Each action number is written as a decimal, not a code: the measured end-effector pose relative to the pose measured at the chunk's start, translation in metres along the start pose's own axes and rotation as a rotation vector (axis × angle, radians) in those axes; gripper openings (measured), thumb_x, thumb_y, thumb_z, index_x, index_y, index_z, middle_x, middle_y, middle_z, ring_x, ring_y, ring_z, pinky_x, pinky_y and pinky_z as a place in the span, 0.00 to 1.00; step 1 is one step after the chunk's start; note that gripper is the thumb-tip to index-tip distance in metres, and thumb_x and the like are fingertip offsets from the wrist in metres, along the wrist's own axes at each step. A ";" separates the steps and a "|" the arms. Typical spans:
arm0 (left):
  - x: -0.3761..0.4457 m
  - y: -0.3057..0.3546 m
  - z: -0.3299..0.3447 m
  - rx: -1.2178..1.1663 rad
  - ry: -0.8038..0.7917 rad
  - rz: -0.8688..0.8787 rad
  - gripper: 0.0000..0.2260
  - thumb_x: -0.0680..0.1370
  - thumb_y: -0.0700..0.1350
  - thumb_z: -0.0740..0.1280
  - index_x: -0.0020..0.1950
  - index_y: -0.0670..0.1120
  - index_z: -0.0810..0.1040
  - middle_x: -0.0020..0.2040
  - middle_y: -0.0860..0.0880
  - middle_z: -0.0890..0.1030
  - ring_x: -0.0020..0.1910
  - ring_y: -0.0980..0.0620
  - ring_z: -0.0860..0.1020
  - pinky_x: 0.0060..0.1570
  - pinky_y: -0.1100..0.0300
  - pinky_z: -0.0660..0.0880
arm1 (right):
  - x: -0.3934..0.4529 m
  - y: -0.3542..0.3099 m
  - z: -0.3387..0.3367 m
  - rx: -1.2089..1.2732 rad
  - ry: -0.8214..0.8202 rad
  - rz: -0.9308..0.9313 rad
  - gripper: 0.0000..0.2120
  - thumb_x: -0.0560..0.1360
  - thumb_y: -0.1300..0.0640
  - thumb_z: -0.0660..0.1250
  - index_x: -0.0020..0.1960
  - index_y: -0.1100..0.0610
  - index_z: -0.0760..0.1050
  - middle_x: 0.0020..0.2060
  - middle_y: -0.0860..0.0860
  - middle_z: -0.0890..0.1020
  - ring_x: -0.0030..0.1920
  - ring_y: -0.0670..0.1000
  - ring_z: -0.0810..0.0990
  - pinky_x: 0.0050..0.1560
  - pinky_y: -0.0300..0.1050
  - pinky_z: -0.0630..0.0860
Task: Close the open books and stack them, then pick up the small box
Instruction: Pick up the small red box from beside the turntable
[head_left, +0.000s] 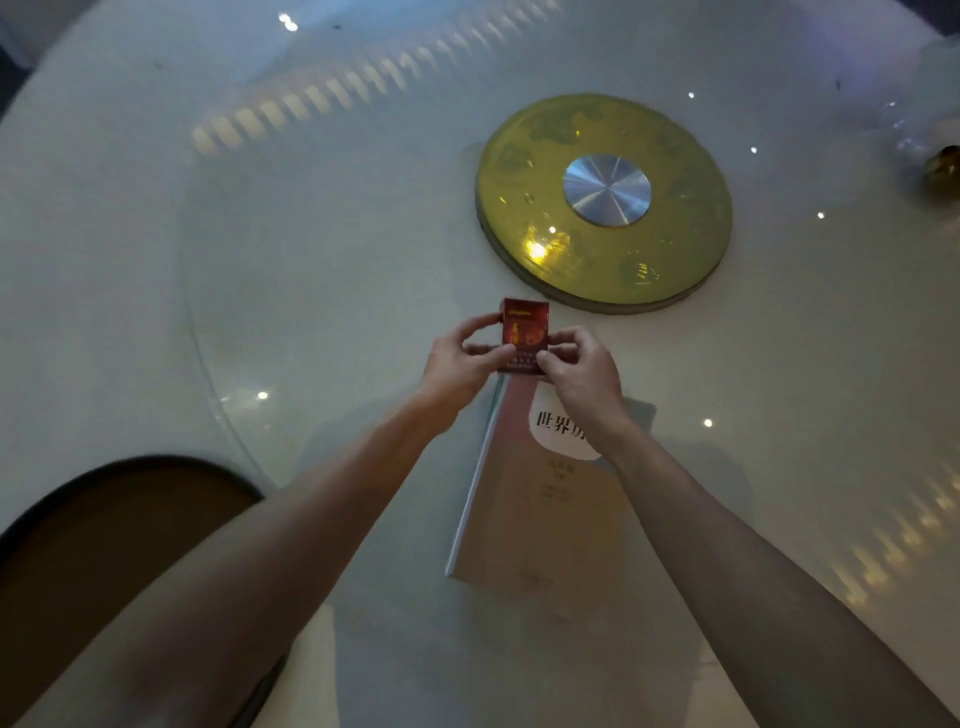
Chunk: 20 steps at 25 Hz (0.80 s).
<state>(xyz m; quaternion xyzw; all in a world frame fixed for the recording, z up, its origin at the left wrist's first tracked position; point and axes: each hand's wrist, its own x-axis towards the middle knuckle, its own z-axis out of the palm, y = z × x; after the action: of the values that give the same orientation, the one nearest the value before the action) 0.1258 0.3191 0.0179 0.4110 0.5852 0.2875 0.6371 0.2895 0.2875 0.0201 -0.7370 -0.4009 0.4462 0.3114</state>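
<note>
**Holding the red box over the closed books**

Gleaming under the room's lamps, the pale round worktop (311, 291) threw back rows of small lights, and a glassy turning plate showed only by its curved edge. At its centre sat a flat gold disc (605, 202) with a brushed silver hub. A dark, rounded chair back (114, 519) stood at the near left edge.

The books (540, 519) lay shut and stacked near the onlooker's side, the top cover soft pink and beige with a white patch of printed characters; a second, bluish cover peeped out beneath at the far right corner.

Both bare forearms reached forward. The left hand (457, 364) and the right hand (582, 374) had their grip closed on the small box (524, 335), a glossy red carton held upright just beyond the books' far edge, thumbs on its face and fingers at its sides.
</note>
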 end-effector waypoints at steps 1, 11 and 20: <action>-0.014 -0.001 -0.006 -0.022 0.017 0.014 0.21 0.78 0.38 0.72 0.70 0.48 0.77 0.46 0.44 0.85 0.33 0.63 0.83 0.31 0.74 0.74 | -0.009 -0.004 0.003 -0.031 -0.026 -0.035 0.05 0.81 0.60 0.68 0.56 0.55 0.77 0.48 0.52 0.86 0.51 0.54 0.86 0.50 0.48 0.82; -0.134 -0.059 -0.104 -0.169 0.252 0.003 0.20 0.77 0.39 0.73 0.68 0.50 0.78 0.44 0.48 0.85 0.35 0.63 0.81 0.35 0.70 0.72 | -0.111 -0.028 0.099 -0.184 -0.252 -0.096 0.05 0.80 0.59 0.69 0.56 0.56 0.78 0.49 0.55 0.87 0.51 0.56 0.87 0.55 0.65 0.83; -0.244 -0.161 -0.200 -0.069 0.592 -0.084 0.20 0.76 0.44 0.74 0.69 0.51 0.78 0.48 0.51 0.82 0.48 0.55 0.80 0.46 0.63 0.76 | -0.212 -0.007 0.233 -0.327 -0.484 -0.057 0.05 0.77 0.56 0.70 0.53 0.52 0.80 0.48 0.53 0.88 0.50 0.54 0.87 0.56 0.63 0.83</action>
<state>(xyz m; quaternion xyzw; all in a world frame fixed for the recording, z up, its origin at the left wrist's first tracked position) -0.1251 0.0700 0.0080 0.2629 0.7518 0.3879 0.4638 0.0164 0.1301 0.0172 -0.6378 -0.5509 0.5296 0.0960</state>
